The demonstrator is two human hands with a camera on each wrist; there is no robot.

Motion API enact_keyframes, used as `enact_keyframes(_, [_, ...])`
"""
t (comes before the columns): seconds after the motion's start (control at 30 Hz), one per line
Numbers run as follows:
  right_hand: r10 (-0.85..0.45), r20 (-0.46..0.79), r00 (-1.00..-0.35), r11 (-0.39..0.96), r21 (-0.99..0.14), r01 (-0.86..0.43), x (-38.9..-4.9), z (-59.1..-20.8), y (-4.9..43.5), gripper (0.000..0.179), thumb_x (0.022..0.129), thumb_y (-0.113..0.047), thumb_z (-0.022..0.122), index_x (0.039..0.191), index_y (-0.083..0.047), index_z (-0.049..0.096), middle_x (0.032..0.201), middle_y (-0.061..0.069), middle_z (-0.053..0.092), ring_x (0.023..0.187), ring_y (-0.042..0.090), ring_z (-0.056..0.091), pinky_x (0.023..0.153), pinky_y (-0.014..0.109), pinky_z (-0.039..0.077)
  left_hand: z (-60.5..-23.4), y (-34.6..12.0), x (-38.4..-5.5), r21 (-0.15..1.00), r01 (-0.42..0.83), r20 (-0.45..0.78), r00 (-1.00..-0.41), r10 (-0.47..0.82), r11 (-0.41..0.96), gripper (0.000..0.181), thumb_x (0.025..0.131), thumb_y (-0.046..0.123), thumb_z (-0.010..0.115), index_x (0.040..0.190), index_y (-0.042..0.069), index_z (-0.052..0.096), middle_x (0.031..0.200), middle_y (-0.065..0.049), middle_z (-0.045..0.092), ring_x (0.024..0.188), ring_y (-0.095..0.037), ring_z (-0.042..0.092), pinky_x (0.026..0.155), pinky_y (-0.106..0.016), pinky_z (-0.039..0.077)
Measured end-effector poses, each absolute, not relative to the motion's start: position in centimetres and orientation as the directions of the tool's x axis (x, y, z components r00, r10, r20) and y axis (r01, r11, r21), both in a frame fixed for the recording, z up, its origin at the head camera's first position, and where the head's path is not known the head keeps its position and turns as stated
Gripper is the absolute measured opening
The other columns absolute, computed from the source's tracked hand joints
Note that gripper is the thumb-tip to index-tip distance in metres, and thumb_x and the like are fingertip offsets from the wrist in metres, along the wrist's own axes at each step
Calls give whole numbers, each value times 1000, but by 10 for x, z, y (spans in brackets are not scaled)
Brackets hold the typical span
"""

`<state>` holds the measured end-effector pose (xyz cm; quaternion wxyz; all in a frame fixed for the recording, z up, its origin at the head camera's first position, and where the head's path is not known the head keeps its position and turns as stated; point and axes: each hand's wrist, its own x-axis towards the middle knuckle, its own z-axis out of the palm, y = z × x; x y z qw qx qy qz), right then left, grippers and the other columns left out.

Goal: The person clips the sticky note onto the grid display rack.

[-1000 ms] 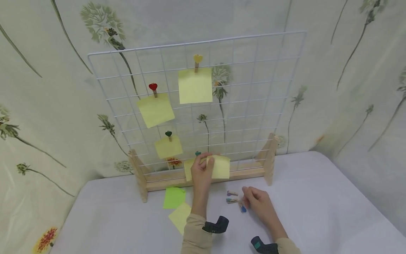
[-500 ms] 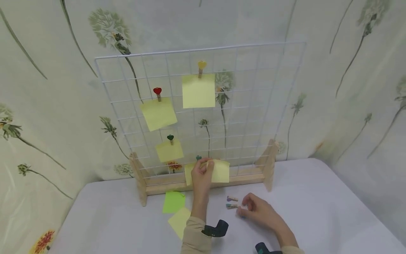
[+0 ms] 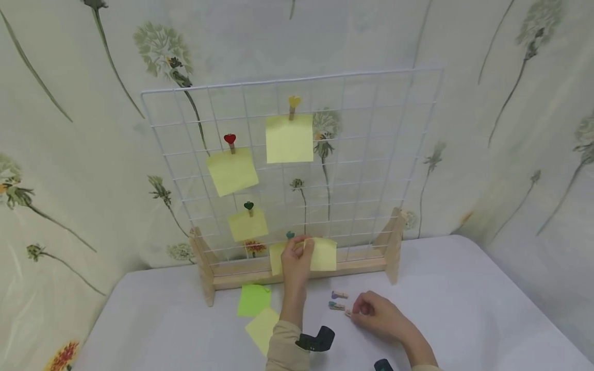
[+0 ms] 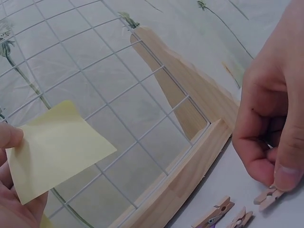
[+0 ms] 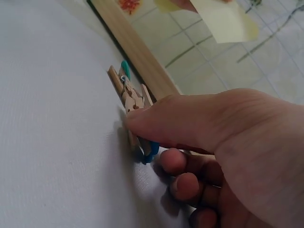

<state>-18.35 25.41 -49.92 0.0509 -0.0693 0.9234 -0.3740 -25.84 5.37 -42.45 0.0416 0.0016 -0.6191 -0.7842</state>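
In the head view my left hand [image 3: 296,260] pinches a yellow sticky note [image 3: 324,255] in front of the wire grid's lower part. The note [image 4: 59,149] hangs between thumb and fingers in the left wrist view. Behind that hand, another yellow note [image 3: 276,257] is partly hidden, with a teal clip [image 3: 290,235] above it. My right hand [image 3: 382,317] is low over the table, thumb and forefinger pinching a small wooden clothespin [image 4: 269,197]. Its blue end [image 5: 151,151] shows in the right wrist view. Two more mini clothespins, one purple-tipped [image 3: 340,294] and one teal-tipped [image 3: 336,305], lie beside it.
A white wire grid [image 3: 366,165] stands in a wooden base [image 3: 232,281]. Yellow notes hang from it under yellow [image 3: 294,101], red [image 3: 230,139] and green [image 3: 248,205] heart clips. A green note [image 3: 254,300] and a yellow note [image 3: 262,328] lie on the white table [image 3: 464,309].
My right hand has moved down beside the clothespins and now pinches one, its end drawn round to the right. The left hand keeps the note at the grid. The head view has tilted slightly up.
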Motion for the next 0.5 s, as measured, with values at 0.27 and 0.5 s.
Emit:
enact_keyframes(0.27, [-15, -38, -999, 662, -749, 18, -185, -505, 260, 14, 86, -27, 68, 93, -17, 62, 85, -4, 60, 75, 7, 51, 65, 22, 42, -424, 54, -255, 975, 62, 48, -996, -70, -215, 20, 91, 15, 60, 108, 4, 62, 87, -22, 71, 51, -6, 46, 45, -16, 33])
enact_keyframes(0.5, [94, 18, -995, 480, -877, 29, -190, -516, 269, 19, 94, -26, 58, 102, -10, 56, 94, 4, 70, 82, 8, 63, 69, 21, 50, -423, 57, -253, 973, 63, 52, -997, -53, -223, 19, 91, 14, 60, 106, 3, 62, 77, -24, 68, 45, -3, 37, 42, -16, 28])
